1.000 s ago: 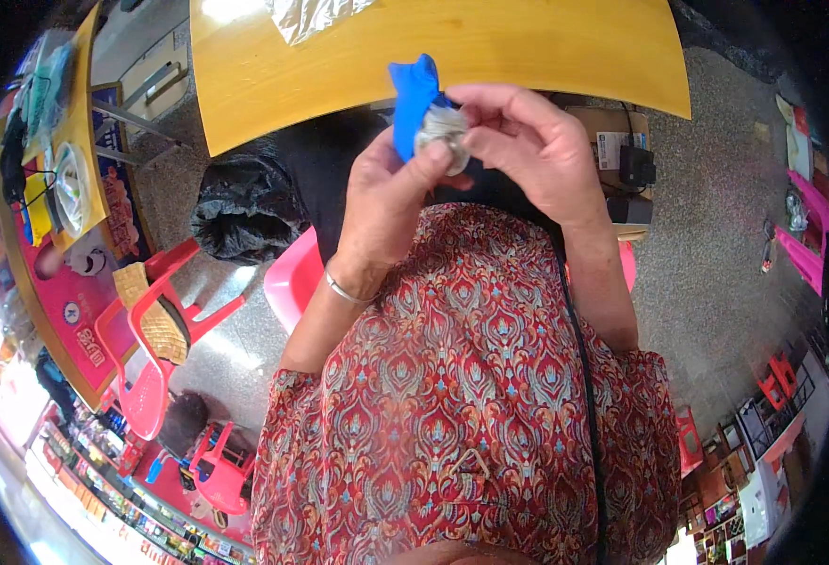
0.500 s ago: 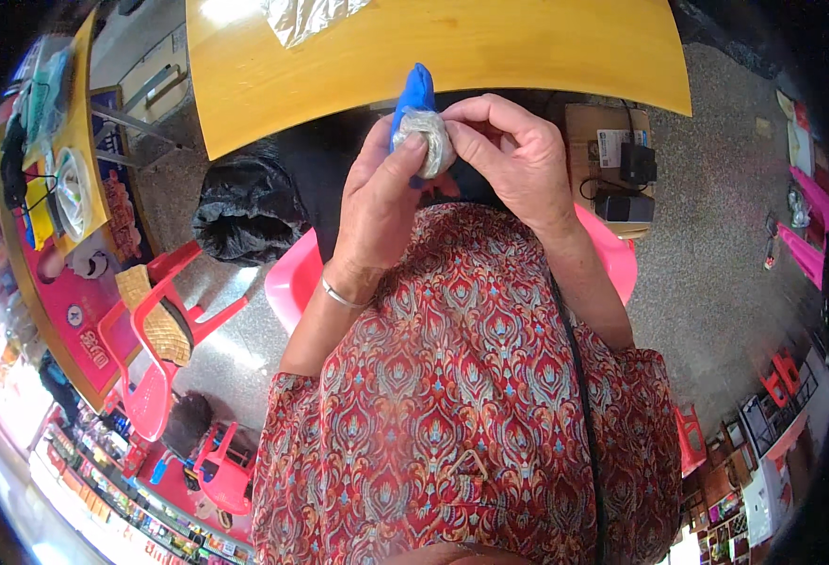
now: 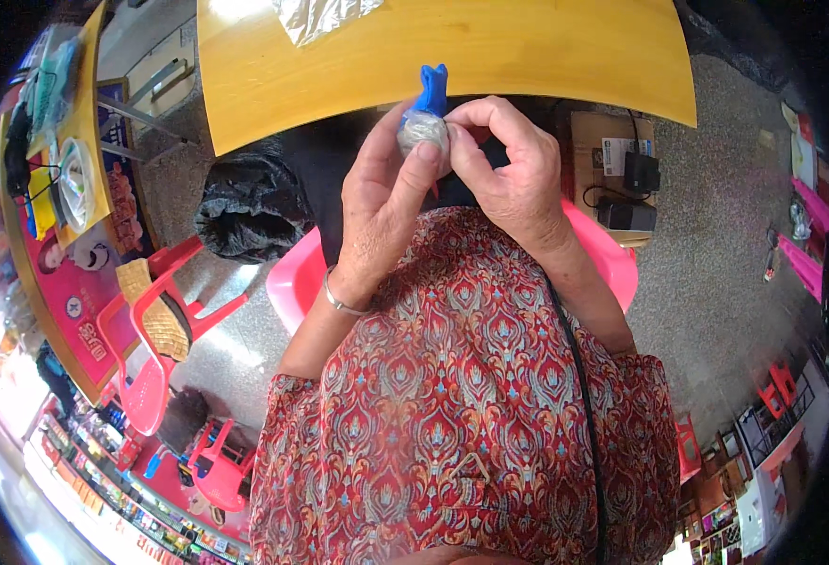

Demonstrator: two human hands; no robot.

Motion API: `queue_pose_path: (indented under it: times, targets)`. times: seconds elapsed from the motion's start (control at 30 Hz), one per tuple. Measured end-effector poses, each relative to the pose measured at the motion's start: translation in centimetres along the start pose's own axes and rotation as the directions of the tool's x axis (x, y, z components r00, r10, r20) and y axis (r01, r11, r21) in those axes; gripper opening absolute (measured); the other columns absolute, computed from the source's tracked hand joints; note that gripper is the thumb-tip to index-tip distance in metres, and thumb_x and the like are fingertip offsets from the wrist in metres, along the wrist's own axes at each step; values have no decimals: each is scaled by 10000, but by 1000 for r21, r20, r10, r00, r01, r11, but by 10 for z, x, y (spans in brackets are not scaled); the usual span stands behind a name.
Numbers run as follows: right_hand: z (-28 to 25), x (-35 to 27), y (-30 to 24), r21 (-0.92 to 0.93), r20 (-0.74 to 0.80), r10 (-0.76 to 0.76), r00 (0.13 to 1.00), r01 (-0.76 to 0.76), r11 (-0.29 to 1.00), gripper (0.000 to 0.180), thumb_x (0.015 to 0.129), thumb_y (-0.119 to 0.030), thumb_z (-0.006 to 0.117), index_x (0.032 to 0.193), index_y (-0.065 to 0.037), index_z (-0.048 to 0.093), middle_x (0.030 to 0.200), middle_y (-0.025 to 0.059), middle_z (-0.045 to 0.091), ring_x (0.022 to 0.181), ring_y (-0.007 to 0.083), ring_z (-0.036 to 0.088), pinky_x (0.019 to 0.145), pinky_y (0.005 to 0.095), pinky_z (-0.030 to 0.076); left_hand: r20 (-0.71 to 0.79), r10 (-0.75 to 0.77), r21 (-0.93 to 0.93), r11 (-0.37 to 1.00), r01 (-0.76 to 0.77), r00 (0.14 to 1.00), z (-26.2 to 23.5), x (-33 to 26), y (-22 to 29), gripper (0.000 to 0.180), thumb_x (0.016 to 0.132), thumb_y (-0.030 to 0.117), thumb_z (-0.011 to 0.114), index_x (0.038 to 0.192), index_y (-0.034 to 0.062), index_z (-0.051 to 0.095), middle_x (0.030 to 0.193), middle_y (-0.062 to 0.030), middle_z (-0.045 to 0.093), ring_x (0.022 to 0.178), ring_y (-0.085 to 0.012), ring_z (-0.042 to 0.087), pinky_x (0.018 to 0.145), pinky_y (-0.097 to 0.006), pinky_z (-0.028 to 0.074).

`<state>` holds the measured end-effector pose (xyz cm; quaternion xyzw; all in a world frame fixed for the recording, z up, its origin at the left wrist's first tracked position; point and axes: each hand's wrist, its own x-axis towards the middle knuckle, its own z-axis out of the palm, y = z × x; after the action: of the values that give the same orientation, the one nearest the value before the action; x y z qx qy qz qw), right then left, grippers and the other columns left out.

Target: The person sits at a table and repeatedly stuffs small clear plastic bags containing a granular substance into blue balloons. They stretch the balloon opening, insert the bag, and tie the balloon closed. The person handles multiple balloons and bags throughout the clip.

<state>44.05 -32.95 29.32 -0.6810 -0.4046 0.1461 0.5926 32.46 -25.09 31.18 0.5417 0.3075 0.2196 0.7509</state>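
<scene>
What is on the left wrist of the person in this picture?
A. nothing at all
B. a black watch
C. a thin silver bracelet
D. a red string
C: a thin silver bracelet circles the wrist just below the left hand, which holds a small wrapped bundle.

Smooth yellow wooden table with a soft sheen; crinkled clear plastic film glints on it; glossy pink plastic chair; matt patterned red cloth blouse.
</scene>
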Motion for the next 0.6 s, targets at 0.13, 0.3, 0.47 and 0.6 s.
queue_pose_path:
  times: [0.13,0.3,0.47,0.6]
  targets:
    - [0,-2,1,8,15,-88,996,88,996,106,780,3,648,865,-18,589,766,84,614,652,175,626,589,281,506,-92,-29,63,997,35,995,-2,3,2,316,907,86,576,1193,-31,507,1013,-54,592,896,-92,565,727,-214,481]
    - [-3,-4,1,18,49,-103,994,102,995,113,768,13,651,856,-18,589,762,76,603,655,166,610,594,270,494,-121,53,83,996,-43,991,0,6,1,284,878,12,582,1155,-11,521,1029,-35,585,892,-81,560,775,-218,480]
    - [-6,-3,3,53,66,-111,992,108,993,98,774,6,653,849,-15,594,759,72,598,654,152,605,595,256,488,-101,124,210,973,-101,987,2,6,0,290,876,-2,574,1161,2,520,1054,-43,574,923,-85,556,794,-222,478]
    - [-8,0,-2,93,79,-71,994,63,994,87,785,3,649,852,-12,595,763,66,601,653,130,600,593,241,481,1,-72,-178,981,71,997,-5,3,15,287,861,4,603,1139,-2,534,1051,-57,587,929,-115,571,792,-271,494]
